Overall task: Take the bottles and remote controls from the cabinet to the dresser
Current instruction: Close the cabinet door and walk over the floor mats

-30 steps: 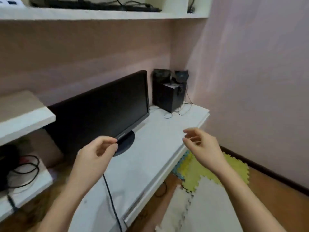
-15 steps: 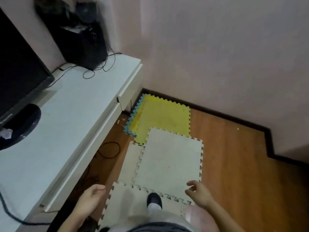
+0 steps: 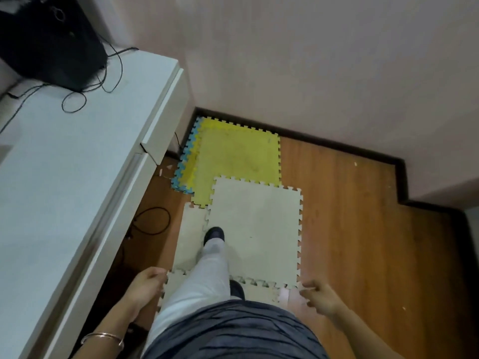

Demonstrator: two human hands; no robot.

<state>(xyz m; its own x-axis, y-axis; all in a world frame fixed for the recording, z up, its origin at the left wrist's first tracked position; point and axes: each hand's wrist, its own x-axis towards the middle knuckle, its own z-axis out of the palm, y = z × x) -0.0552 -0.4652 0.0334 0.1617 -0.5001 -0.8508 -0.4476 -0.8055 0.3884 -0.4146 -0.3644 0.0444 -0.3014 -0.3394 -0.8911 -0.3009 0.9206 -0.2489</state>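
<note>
Scene: a person is stepping across cream foam mats [image 3: 256, 229] beside a white unit [image 3: 64, 164], one dark shoe [image 3: 213, 234] leading, as seen from the head cam.
Left hand [image 3: 145, 283]: is hanging by the hip w/ fingers loosely curled, gripping nothing; a thin bangle [image 3: 102, 338] is sitting on the wrist.
Right hand [image 3: 317, 297]: is hanging out to the side, fingers relaxed & apart, carrying nothing.
Bottles & remotes: none are showing in view; where they are lying can't be told.
Progress: w/ both hands empty, the person is prob. walking between trips or heading for a pick-up. No. of items already moved can't be told. Cabinet isn't showing; whether the white unit is the dresser is unclear.
Containers: a drawer front [image 3: 166, 120] at the unit's end is sitting closed, contents hidden.
On top: a black speaker [image 3: 49, 40] & loose cables [image 3: 75, 99] are occupying the unit's far end.
</note>
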